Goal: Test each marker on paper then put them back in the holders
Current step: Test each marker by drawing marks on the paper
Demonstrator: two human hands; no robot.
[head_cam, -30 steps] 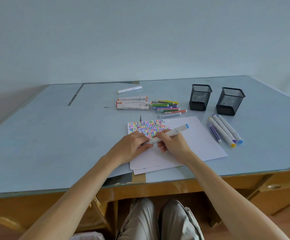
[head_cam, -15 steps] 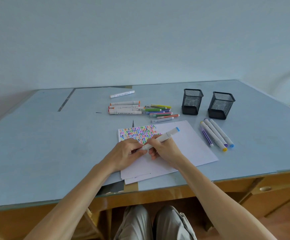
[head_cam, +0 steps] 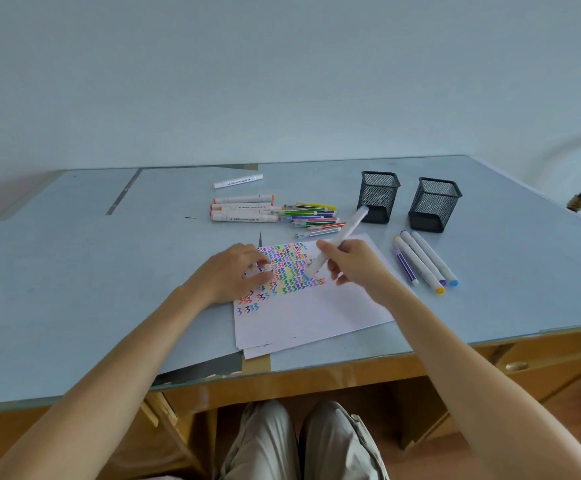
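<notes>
Two hands are over the paper as I watch the head view. My right hand has its grip wrapped round a white marker with a pale blue cap on its upper end; the marker tilts up and away toward the holders, its lower tip just above the coloured squiggles, though blur keeps me from telling whether it touches the sheet. My left hand lies released, fingers spread flat on the paper's left edge, holding nothing.

Rows of small zigzag marks in many colours fill the upper left of the sheet. Beyond it lie the fat white markers side by side, with thin striped pens just beside them and one lone white marker farther back. Right of the paper rest four more markers, roughly parallel. Both black mesh holders stand upright behind them, near each other.

Everything sits on a pale blue, glass-topped surface with a wooden front and a drawer knob. A plain pale wall rises behind.
</notes>
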